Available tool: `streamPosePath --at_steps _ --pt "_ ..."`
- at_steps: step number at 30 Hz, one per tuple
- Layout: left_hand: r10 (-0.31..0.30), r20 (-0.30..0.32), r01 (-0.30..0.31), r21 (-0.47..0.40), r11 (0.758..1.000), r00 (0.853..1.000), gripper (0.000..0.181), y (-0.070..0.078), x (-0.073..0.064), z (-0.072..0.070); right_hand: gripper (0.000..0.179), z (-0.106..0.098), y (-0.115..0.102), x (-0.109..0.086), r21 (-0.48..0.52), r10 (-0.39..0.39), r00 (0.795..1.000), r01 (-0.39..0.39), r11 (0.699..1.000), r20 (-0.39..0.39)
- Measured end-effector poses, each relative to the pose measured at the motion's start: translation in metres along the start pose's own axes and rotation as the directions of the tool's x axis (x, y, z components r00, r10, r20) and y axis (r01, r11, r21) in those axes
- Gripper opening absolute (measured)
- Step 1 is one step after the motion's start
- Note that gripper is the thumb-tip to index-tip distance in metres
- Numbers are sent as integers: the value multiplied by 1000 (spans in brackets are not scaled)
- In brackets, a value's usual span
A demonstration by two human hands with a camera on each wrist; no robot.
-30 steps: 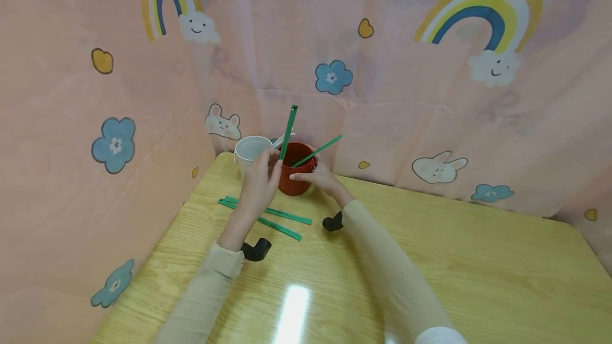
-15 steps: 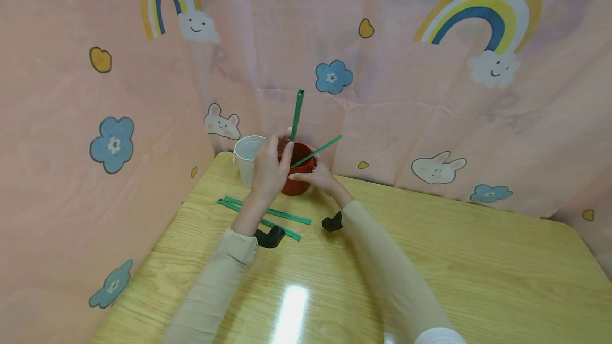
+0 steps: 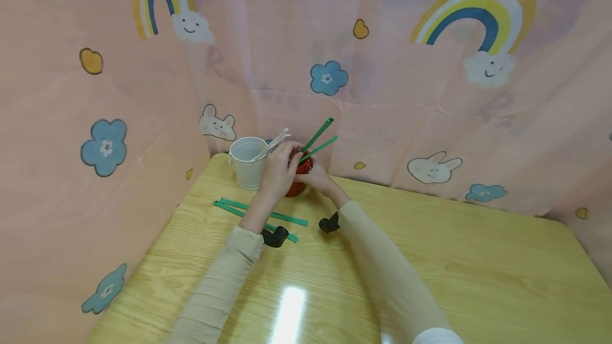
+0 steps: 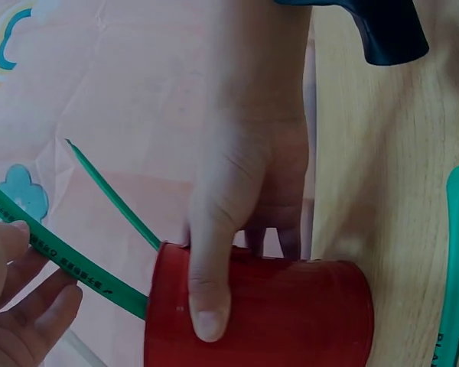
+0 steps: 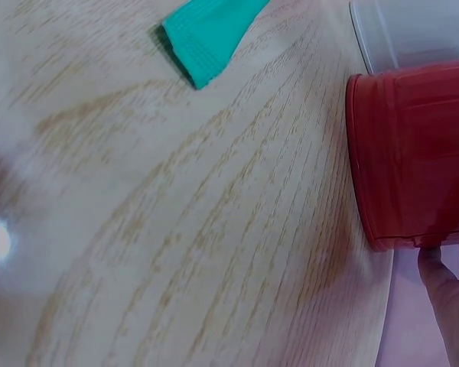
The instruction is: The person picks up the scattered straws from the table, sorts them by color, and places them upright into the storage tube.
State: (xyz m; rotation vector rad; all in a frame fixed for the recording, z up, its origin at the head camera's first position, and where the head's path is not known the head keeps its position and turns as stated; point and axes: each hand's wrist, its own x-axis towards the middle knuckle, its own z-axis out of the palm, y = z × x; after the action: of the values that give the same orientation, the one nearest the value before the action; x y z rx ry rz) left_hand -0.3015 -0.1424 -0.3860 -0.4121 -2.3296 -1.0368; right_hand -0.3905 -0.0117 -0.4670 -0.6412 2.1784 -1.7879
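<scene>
My left hand pinches a long, slim green packet with dark print. The packet leans to the right, its lower end inside the red bucket. A second green packet slants out of the same bucket. On the bucket's right side, my right hand grips the wall, thumb in front, as the left wrist view shows. In the right wrist view the red bucket stands beside the white one, with a few right-hand fingers at its rim. My left hand hides part of the bucket in the head view.
Left of the red bucket stands a white bucket with slim white sticks leaning out. Two green packets lie on the wooden table near my left wrist. A pink printed cloth hangs close behind the buckets.
My left hand has moved right to the red bucket, and its packet has lowered and tilted right, into the bucket. My right hand keeps its grip on the bucket.
</scene>
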Motion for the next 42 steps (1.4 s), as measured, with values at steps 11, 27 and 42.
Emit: streamPosePath --at_steps 11,27,42 --pt "-112 41 110 61 992 993 18 -13 0 9 81 2 -1 1 1 -16 1000 16 1000 -20" --pt "-51 250 65 -50 997 967 34 -22 -19 -9 69 3 -26 -13 9 -98 995 98 995 10" --pt "-181 473 148 106 983 862 30 -57 -57 -35 79 4 -22 -9 46 -110 994 109 993 11"
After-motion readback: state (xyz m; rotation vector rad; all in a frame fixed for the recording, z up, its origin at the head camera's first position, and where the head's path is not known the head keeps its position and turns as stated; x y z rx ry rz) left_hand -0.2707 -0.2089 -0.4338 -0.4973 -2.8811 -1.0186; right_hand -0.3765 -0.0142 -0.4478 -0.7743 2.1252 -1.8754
